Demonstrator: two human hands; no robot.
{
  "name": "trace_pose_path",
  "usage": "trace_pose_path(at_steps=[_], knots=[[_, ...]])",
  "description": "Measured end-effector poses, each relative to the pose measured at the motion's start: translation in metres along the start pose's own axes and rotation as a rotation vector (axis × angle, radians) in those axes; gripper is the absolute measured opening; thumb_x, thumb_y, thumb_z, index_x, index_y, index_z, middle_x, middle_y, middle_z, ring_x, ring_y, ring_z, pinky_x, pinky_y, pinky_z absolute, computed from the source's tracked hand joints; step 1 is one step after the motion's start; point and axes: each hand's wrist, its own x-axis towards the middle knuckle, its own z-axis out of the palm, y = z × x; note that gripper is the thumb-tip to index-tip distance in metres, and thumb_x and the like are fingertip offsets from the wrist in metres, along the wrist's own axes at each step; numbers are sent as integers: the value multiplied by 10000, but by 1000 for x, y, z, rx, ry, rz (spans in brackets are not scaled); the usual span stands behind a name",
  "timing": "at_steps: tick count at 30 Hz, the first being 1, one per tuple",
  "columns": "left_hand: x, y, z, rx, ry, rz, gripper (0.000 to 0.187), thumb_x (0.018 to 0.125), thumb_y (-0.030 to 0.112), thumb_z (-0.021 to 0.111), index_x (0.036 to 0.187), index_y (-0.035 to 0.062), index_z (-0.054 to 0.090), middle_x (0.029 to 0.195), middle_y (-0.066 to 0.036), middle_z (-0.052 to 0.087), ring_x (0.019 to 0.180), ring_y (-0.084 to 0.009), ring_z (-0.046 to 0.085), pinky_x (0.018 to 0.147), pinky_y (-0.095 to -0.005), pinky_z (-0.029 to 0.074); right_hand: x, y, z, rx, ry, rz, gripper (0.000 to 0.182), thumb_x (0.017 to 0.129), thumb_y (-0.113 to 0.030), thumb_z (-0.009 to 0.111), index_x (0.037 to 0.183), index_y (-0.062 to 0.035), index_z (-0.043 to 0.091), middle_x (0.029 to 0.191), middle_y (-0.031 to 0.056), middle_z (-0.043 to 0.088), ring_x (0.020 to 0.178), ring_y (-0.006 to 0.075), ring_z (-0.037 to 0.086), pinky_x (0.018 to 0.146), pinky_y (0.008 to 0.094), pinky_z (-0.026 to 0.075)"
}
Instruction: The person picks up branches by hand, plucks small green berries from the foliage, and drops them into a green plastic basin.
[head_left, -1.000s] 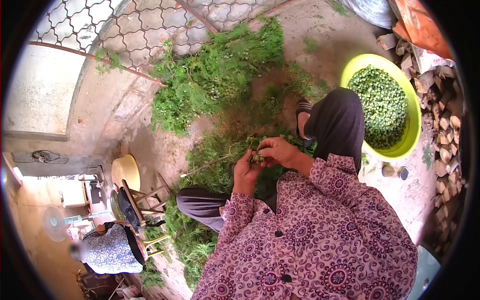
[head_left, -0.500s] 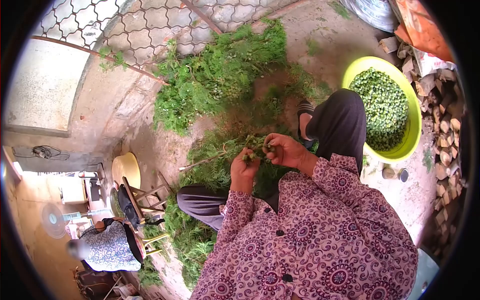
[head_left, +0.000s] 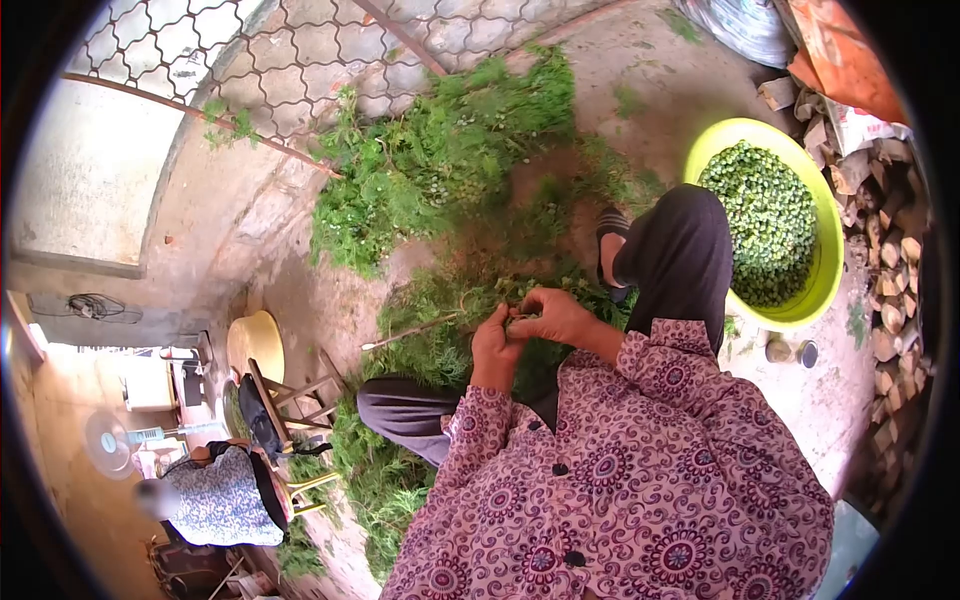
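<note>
My left hand (head_left: 494, 348) is closed around a leafy evergreen sprig (head_left: 508, 291), which shows just beyond the fingertips. My right hand (head_left: 562, 318) meets it from the right, thumb and fingers pinched together at the same spot. What exactly sits between the right fingertips is hidden. Below and beyond both hands lies a heap of feathery evergreen branches (head_left: 425, 350) between my knees. To the right stands a yellow basin (head_left: 835, 235) filled with small green cones (head_left: 757, 215).
A larger pile of cut branches (head_left: 450, 150) lies against the wall under a metal lattice (head_left: 330, 60). Split firewood (head_left: 888, 285) is stacked at far right, near a small jar (head_left: 806, 353). At left, another person (head_left: 225, 495) sits near a wooden chair (head_left: 285, 400) and a fan (head_left: 108, 443).
My hands have come together, the right moving left and slightly down until its fingers touch the left. Less of the sprig shows between them.
</note>
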Motion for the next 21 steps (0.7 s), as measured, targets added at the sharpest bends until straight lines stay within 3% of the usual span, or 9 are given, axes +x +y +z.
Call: trace_pose_path(at_steps=[4,6,11,13,14,16,20,21], knots=[[-8,-3,13,2,28,-32,75,854,102,486,833,31,489,730,-71,527,671,-204,517,644,-321,472,-1,-4,-1,-196,94,1,334,647,-280,676,768,13,571,707,96,574,661,168,556,593,304,439],[-12,-3,20,-16,111,1,80,856,110,483,831,35,483,717,-71,521,681,-204,515,669,-344,466,3,1,0,-192,123,-1,314,645,-267,673,759,8,575,706,104,578,652,167,559,586,303,440],[-4,0,10,-37,87,-33,76,851,111,491,837,37,497,716,-72,525,684,-205,512,676,-371,460,3,2,-1,-182,145,-31,274,650,-243,659,752,-1,580,693,108,583,625,168,565,569,305,441],[-3,0,9,-43,69,-53,74,848,111,494,838,38,500,719,-71,527,690,-207,512,684,-380,457,3,4,-2,-206,111,-40,339,653,-323,628,757,-2,590,722,157,591,666,271,583,605,357,447],[-6,0,11,-32,61,-43,72,846,110,496,837,38,501,718,-72,527,692,-207,509,683,-373,453,3,3,-3,-205,114,-41,339,653,-323,628,757,-2,590,722,157,591,666,271,583,605,357,447],[-9,2,17,-20,49,-33,71,845,108,498,837,38,501,718,-73,526,693,-206,506,682,-366,449,1,0,-5,-289,47,-57,236,686,-225,624,748,-2,580,681,105,579,598,159,557,563,309,438],[-8,11,19,-84,162,-19,61,837,95,504,848,36,500,724,-80,525,686,-199,494,670,-339,437,2,0,-6,-202,-87,-5,195,721,-200,596,768,-11,585,627,78,554,504,145,508,466,294,400],[-7,12,19,-125,174,10,60,835,90,504,856,33,501,733,-82,524,682,-195,490,666,-331,434,-1,-5,-6,64,-143,228,168,736,-181,578,774,-18,582,607,62,535,465,130,469,420,275,358]])
